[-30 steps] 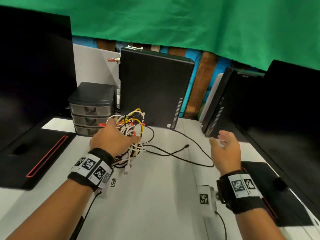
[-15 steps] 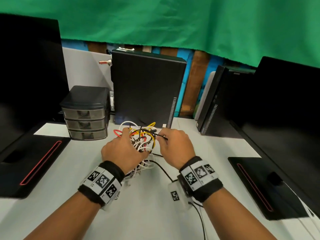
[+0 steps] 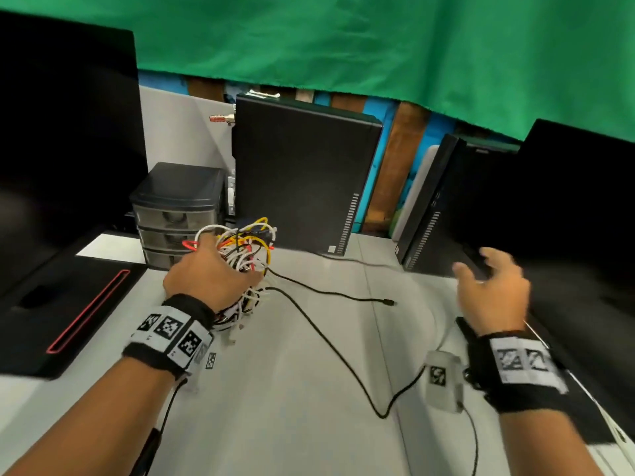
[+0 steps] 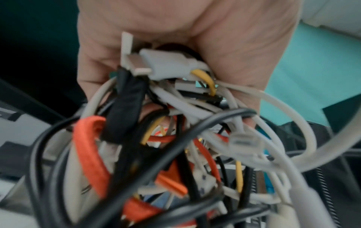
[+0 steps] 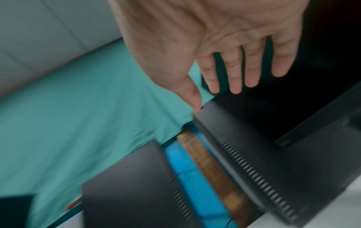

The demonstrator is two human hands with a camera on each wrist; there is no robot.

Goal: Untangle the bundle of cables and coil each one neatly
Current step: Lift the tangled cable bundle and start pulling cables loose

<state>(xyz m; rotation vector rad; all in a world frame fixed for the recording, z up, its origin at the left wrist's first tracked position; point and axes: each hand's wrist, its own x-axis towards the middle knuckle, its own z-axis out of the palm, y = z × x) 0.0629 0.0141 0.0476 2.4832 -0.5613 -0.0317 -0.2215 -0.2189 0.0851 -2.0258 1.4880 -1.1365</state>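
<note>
Head view first: the cable bundle (image 3: 245, 255) is a messy ball of white, yellow, red and black wires, held up off the white table (image 3: 292, 389) by the left hand (image 3: 209, 274), fingers wrapped round it, just in front of the little three-drawer organizer (image 3: 175, 214). One thin black cable (image 3: 330, 341) trails out of the ball and snakes across the table toward the right wrist, with another black lead and its plug lying loose nearby. The right hand (image 3: 493, 292) is out to the right near the black PC tower (image 3: 443, 207), fingers spread, gripping nothing. Half a second ago that hand was right up against the bundle pinching a black wire; now it's swung well away and the black cable lies stretched out on the table.

Left wrist view: super close on the tangle (image 4: 175, 146), with orange braided cord, white connectors, yellow and black strands, all clamped in the palm (image 4: 175, 38).

Right wrist view: blurry, but the right hand (image 5: 224, 46) is plainly relaxed with straight fingers, empty, over the tower (image 5: 263, 154).
</note>
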